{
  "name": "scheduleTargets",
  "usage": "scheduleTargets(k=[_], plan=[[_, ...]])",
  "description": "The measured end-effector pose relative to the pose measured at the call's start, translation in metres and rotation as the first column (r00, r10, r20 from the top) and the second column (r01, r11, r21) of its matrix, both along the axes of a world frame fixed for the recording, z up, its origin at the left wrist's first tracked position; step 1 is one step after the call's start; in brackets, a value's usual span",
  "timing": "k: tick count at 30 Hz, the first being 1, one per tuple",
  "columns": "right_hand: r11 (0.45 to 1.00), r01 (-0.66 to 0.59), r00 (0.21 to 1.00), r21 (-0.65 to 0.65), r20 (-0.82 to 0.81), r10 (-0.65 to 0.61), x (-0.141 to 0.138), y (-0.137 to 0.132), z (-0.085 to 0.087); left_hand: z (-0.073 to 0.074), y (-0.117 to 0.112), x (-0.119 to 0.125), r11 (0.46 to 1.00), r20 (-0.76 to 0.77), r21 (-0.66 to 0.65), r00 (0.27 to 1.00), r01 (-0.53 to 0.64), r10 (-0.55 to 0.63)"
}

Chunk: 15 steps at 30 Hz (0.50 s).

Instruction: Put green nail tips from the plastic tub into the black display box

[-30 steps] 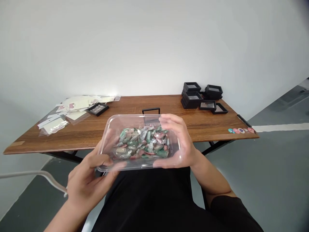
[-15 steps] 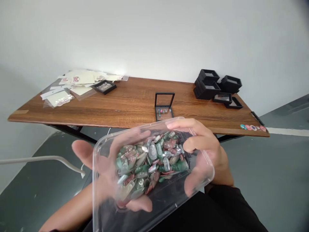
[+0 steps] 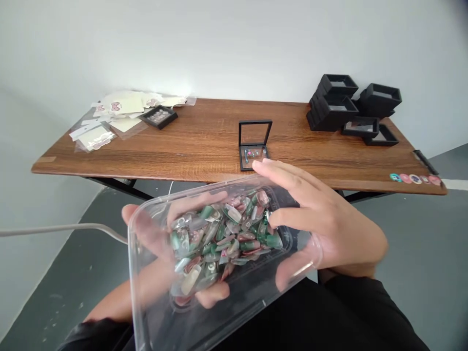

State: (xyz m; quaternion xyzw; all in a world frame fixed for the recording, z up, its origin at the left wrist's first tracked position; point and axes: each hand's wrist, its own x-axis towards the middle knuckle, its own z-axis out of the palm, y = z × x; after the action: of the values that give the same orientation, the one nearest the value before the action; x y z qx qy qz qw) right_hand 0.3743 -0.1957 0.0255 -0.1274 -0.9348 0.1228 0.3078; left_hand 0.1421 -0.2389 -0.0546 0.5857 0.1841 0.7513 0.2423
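No lettering can be read; the round stickers (image 3: 415, 178) blur.

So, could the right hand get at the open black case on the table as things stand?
Probably yes: the open black case sits near the table edge just beyond the right hand, nothing between. That hand must first release the clear tray, which the left hand also holds.

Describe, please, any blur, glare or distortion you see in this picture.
Head view: the right hand is smeared by motion at the wrist; the left hand shows hazily through the clear rectangular plastic tray that both hold; a bright patch washes out the white wall above the brown wooden table; the top right corner darkens.
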Motion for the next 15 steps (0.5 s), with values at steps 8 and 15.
scheduleTargets(k=[8,15], plan=[[1.0,-0.022,0.997,-0.008,0.072,0.023,0.001,0.0,-0.001,-0.011,-0.007,-0.012,0.997,-0.11,0.018,0.991,-0.076,0.077],[1.0,-0.019,0.992,0.005,0.127,0.018,0.006,-0.003,0.002,-0.015,-0.014,-0.012,0.982,-0.179,-0.082,0.972,-0.168,0.151]])
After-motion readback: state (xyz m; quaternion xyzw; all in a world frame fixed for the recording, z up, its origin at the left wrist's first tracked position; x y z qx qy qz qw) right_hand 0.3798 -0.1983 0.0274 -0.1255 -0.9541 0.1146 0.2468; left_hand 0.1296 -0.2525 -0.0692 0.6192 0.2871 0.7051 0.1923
